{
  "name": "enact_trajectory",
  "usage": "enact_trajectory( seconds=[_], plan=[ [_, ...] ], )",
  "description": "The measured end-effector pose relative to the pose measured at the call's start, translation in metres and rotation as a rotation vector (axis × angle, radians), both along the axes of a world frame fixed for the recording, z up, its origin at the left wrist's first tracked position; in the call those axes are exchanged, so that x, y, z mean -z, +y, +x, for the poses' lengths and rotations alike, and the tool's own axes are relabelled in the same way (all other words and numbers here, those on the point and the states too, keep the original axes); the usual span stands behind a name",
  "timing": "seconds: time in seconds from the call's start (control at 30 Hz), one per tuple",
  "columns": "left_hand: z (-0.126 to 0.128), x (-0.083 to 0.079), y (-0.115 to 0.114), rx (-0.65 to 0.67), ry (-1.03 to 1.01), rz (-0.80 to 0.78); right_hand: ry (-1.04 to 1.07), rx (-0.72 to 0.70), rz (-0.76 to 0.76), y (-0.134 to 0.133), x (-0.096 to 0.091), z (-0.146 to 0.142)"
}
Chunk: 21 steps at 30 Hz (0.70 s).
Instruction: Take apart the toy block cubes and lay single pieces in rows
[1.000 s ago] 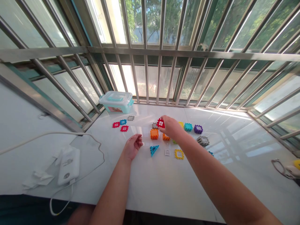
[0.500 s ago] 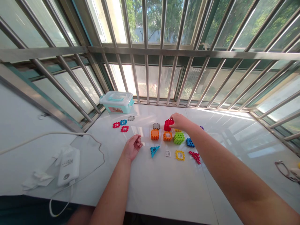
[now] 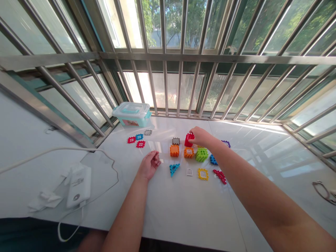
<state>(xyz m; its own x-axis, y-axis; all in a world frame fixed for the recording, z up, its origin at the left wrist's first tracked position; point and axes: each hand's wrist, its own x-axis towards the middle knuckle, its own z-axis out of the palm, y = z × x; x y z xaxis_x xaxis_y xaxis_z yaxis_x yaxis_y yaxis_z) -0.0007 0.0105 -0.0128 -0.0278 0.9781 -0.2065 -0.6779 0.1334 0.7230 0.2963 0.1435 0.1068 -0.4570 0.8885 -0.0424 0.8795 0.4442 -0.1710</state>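
Observation:
My right hand (image 3: 201, 136) reaches across the white sill and pinches a red toy block (image 3: 188, 139) in the back row. In front of it sit two orange cube blocks (image 3: 174, 151) (image 3: 188, 152) and a green cube block (image 3: 201, 154). A grey tile (image 3: 175, 141) lies left of the red block. My left hand (image 3: 150, 164) rests on the white sill (image 3: 183, 203) with fingers loosely curled and nothing in it. A teal triangle tile (image 3: 173, 168), a small white tile (image 3: 189, 172), a yellow tile (image 3: 203, 174) and a red triangle tile (image 3: 219, 175) lie nearest me.
A pale teal lidded box (image 3: 132, 114) stands at the back left by the metal window bars (image 3: 165, 59). Red, blue and grey flat tiles (image 3: 138, 139) lie near it. A white power bank (image 3: 78, 182) with cable lies at left. Glasses (image 3: 324, 191) lie at the far right.
My right hand carried the red piece back from the middle of the group to the back row and now holds it there. The left hand has barely moved.

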Motion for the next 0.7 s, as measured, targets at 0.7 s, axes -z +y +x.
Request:
enact_trajectory(
  seconds=[0.7],
  plan=[
    [0.000,-0.003,0.001,0.014,-0.016,-0.025,0.021,0.034,-0.039,0.002,0.013,0.001]
  ],
)
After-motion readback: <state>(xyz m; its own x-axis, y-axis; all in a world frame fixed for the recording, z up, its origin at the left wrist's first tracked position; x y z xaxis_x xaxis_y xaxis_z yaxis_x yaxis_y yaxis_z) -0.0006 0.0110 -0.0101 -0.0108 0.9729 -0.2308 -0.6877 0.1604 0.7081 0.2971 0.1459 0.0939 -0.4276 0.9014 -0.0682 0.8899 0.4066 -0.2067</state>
